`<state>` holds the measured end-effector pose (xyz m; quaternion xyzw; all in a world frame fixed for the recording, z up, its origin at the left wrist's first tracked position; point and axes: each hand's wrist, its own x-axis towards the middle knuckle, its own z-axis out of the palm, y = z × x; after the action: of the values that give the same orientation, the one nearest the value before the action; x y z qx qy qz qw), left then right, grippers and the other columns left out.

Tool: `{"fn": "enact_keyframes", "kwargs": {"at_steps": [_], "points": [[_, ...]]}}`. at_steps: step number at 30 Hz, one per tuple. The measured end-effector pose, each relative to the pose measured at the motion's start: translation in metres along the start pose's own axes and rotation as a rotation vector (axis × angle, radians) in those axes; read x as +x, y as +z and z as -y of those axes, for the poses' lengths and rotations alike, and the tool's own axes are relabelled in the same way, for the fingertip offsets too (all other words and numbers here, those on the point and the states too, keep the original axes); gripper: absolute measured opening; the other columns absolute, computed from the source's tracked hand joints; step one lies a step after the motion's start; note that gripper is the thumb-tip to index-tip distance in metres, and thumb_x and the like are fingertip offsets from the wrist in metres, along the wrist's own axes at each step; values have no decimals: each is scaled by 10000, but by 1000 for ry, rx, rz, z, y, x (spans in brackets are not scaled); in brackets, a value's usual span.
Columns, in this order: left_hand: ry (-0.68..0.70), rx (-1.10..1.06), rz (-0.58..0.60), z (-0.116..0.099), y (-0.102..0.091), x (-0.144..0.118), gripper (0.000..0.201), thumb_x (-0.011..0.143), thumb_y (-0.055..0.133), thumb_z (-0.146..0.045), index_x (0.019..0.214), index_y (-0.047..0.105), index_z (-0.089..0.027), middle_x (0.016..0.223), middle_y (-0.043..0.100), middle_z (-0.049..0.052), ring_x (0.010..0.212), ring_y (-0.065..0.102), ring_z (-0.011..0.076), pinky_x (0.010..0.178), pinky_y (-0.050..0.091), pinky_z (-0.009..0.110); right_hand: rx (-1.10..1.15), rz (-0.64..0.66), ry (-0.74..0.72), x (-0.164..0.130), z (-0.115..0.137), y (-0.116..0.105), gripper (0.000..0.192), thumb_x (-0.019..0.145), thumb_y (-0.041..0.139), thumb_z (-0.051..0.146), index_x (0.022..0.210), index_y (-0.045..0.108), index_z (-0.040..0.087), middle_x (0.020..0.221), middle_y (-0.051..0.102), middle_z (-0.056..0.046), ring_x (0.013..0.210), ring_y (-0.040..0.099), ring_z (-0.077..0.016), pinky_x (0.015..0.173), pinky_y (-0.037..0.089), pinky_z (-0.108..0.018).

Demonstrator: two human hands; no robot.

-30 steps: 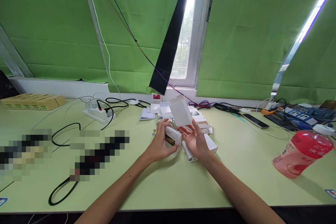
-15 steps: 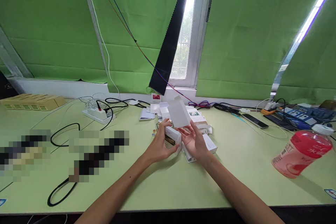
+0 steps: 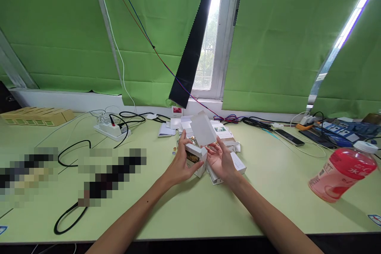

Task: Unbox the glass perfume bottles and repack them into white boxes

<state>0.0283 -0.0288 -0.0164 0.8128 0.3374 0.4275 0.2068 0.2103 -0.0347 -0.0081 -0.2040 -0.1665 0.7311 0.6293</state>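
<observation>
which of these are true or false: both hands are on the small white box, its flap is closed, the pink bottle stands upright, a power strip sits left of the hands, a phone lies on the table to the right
1. Both hands are on the small white box. True: the left hand grips the small white box and the right hand holds its flap.
2. The flap is closed. False: it stands raised and open.
3. The pink bottle stands upright. False: it looks tipped over on the table.
4. A power strip sits left of the hands. True.
5. A phone lies to the right. True.
</observation>
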Motion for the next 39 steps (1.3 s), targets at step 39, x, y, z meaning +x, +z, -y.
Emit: {"fn": "enact_keyframes", "kwargs": {"at_steps": [39], "points": [[-44, 140, -145, -17, -2, 6, 395, 801, 733, -397, 967, 412, -239, 1316, 423, 118, 1347, 432, 315, 1009, 484, 482, -56, -28, -59, 1, 0, -3, 301, 784, 820, 403, 903, 678, 165, 983, 741, -122, 958, 726, -240, 760, 648, -305]]}}
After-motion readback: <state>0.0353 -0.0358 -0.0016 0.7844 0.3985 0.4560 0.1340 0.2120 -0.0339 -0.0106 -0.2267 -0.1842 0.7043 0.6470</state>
